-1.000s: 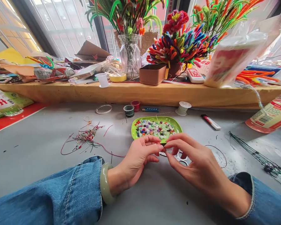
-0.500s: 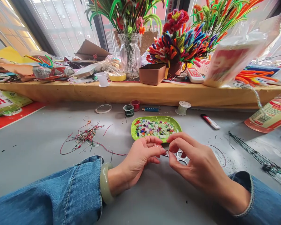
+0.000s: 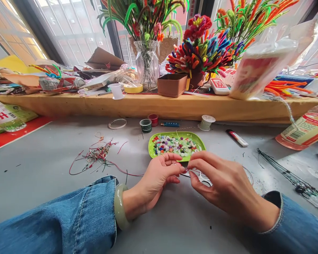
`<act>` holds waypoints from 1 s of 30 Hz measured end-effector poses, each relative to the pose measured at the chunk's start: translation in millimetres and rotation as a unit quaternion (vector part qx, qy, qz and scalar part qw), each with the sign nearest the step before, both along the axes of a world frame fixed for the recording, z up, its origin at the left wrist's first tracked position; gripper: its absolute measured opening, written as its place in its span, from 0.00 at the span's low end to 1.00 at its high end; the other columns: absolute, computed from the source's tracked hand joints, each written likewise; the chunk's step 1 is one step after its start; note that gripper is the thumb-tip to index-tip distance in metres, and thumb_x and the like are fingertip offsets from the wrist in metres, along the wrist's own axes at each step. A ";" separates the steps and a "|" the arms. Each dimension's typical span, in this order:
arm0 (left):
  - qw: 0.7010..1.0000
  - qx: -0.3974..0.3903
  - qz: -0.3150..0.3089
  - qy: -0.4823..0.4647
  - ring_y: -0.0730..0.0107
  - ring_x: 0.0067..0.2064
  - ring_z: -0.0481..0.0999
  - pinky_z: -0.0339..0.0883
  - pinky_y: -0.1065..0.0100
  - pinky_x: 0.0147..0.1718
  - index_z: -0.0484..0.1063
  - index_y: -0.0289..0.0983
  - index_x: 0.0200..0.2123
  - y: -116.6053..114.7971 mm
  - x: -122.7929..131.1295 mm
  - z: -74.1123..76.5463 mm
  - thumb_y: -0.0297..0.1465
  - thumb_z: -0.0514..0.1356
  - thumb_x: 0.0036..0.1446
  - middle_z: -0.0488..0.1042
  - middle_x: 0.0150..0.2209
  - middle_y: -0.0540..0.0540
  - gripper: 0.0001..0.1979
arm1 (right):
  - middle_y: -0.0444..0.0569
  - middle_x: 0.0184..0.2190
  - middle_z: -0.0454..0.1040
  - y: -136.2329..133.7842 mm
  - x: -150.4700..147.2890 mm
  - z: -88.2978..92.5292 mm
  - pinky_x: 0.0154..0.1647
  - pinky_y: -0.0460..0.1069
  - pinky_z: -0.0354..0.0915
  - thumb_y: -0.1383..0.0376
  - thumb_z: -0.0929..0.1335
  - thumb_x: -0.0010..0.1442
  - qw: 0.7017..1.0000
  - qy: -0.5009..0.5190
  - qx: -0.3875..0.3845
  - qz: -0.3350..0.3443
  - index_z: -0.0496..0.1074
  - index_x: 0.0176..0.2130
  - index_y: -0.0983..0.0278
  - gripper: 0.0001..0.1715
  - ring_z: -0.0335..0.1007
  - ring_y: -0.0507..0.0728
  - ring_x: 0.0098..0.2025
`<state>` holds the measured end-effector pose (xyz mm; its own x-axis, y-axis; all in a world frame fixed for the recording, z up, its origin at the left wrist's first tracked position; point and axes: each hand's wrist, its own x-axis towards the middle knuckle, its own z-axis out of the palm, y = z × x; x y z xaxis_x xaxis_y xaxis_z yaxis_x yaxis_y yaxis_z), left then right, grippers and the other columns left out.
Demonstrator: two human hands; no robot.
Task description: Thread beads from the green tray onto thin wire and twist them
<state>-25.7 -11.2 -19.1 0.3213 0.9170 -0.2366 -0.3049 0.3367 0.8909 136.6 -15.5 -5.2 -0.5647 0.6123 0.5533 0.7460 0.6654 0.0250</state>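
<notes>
A thin red cord (image 3: 129, 173) runs across the grey table into my left hand (image 3: 159, 176), whose thumb and fingers are pinched on it. Close beside those fingertips, my right hand (image 3: 222, 180) holds the cord between thumb and forefinger, its other fingers curled. The exact grip on the fine strand is partly hidden by the fingers. Scissors (image 3: 205, 180) with silvery handles lie under my hands, partly covered by them. Just beyond the fingertips is a green tray (image 3: 150, 152) of mixed beads (image 3: 172, 144), with a pale thread trailing over it.
Cord scraps (image 3: 99, 155) lie to the left. Behind the tray are a dark green spool (image 3: 145, 126), a red spool (image 3: 153, 120), a white spool (image 3: 207, 122) and a blue lighter (image 3: 170, 124). At right are a bottle (image 3: 306, 128) and dark beaded cords (image 3: 286, 174).
My right hand has shifted slightly left, its fingertips nearer my left ones. The left hand keeps its pinch. The whole view has tilted a little.
</notes>
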 end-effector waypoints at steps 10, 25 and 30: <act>1.000 -0.007 0.017 0.002 0.82 0.25 0.63 0.59 0.77 0.25 0.65 0.37 0.35 0.3 -0.6 -1.2 0.26 0.60 0.41 0.66 0.27 0.52 0.14 | 0.50 0.27 0.70 41.5 65.4 18.6 0.17 0.46 0.43 0.62 0.62 0.51 0.945 -0.075 0.079 -0.309 0.67 0.28 0.62 0.08 0.62 0.57 0.30; 0.997 0.042 0.060 0.012 0.78 0.27 0.66 0.63 0.73 0.26 0.62 0.37 0.35 -1.5 0.1 -1.4 0.29 0.60 0.44 0.65 0.28 0.51 0.13 | 0.44 0.24 0.68 3.5 4.9 25.7 0.22 0.45 0.59 0.69 0.62 0.52 0.984 0.123 -0.123 -0.042 0.67 0.37 0.61 0.11 0.60 0.48 0.20; 0.996 0.044 0.073 -0.021 0.82 0.22 0.64 0.62 0.73 0.26 0.62 0.38 0.35 -2.7 0.4 -1.3 0.31 0.60 0.43 0.66 0.28 0.53 0.14 | 0.48 0.38 0.69 -6.9 -13.3 2.2 0.31 0.45 0.63 0.71 0.60 0.54 0.984 0.126 -0.127 -0.003 0.64 0.42 0.62 0.13 0.67 0.51 0.31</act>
